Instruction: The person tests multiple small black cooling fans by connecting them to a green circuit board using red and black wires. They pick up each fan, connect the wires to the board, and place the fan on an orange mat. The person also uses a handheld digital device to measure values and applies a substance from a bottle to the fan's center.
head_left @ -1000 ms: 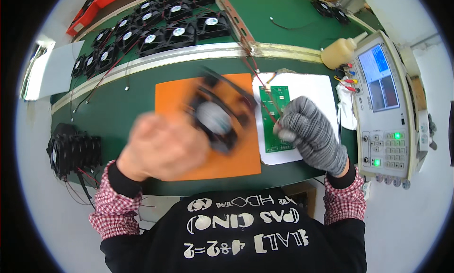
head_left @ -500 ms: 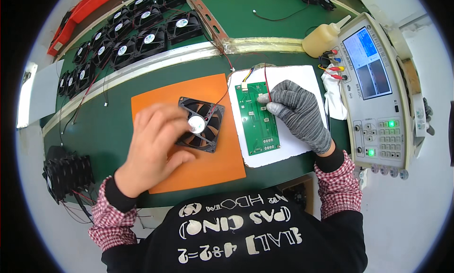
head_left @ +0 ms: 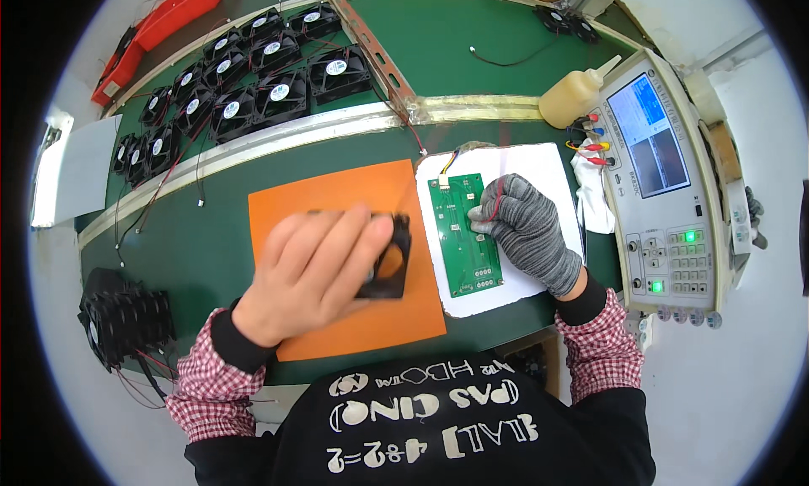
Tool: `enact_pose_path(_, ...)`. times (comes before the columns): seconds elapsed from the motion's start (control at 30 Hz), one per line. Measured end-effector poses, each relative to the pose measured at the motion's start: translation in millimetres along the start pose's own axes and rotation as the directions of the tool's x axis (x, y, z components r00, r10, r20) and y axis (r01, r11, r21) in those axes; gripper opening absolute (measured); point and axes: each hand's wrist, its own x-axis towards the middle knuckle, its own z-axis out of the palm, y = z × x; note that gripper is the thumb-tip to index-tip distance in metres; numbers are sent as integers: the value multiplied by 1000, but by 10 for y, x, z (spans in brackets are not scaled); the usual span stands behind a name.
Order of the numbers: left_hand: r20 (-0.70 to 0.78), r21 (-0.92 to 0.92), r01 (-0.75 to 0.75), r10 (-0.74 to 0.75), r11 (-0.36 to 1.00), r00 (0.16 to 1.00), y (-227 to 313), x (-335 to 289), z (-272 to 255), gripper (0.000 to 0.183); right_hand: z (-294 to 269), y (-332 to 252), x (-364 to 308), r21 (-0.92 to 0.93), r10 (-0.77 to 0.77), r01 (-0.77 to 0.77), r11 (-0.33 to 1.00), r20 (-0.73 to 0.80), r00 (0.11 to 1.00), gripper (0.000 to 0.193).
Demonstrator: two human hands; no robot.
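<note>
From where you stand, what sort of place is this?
Probably an electronics workshop or small factory: there are rows of black fans, a green circuit board, and a machine with a lit screen.

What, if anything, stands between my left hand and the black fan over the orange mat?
Nothing visible does: your left hand is directly over the black fan, partly covering it, above the orange mat. Blur hides exact contact.

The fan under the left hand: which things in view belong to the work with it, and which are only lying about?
Seemingly in the work:
fan, under the left hand
red wire, in the gloved right hand
green circuit board, by that hand
orange sheet, beneath the fan
lit instrument, probably

Apparently lying about:
yellowish bottle
white cloth
red bin
</note>
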Motion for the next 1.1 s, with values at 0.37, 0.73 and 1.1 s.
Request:
enact_pose_path(0.37, -269, -24, -208, 194, 978, 943, -153, 730, -153, 67, -28, -93, -12, 11, -58, 59, 998, -76, 995, 17)
enact_pose_path(0.73, -190, 76, 176, -159, 981, 969, -1178, 1015, 564, 69, -233, -196, -35, -162, -126, 73, 984, -343, 931, 40)
enact_pose_path(1.1, 29, -12, -23, 24, 1000, 999, -200, 91, -263, 61, -323, -445, 74, -73, -258, 263, 962, 72, 964, 37)
